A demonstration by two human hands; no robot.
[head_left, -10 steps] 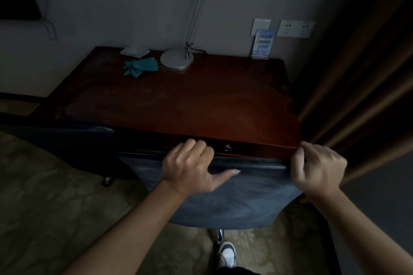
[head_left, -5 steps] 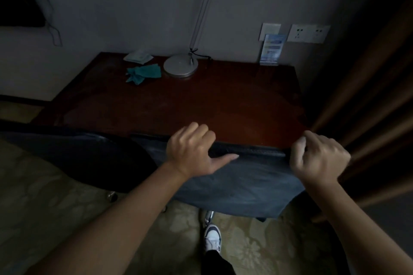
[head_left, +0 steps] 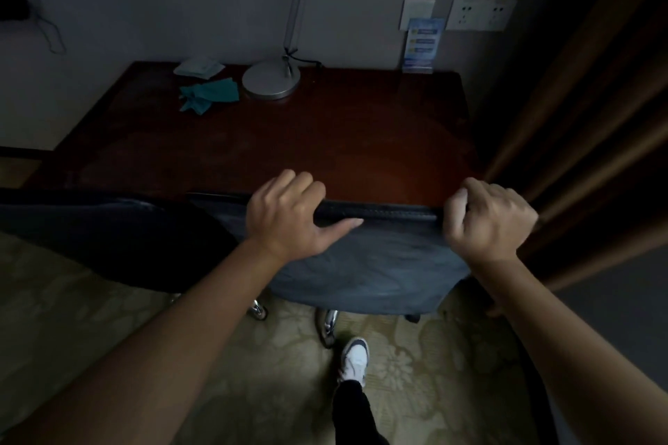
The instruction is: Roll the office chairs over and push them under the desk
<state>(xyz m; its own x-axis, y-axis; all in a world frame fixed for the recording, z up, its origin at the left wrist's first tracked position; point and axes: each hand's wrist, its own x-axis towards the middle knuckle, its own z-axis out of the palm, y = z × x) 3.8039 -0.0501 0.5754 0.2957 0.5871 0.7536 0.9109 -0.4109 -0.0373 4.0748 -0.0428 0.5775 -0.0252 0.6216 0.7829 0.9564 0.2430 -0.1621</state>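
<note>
Dim desk (head_left: 289,148), chair backrest (head_left: 368,256) top under curled fingers (head_left: 300,184)

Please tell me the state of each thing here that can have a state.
Right chair: backrest at the desk edge, held by both hands.
Left chair: beside it, untouched.
Left hand: grips the backrest top.
Right hand: grips the backrest corner.
Desk lamp: upright; head out of view.

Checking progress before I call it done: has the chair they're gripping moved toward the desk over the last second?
Yes. The chair backrest's top edge now covers the desk front edge and its keyhole, visible a second ago, so it went forward under the desk.
</note>
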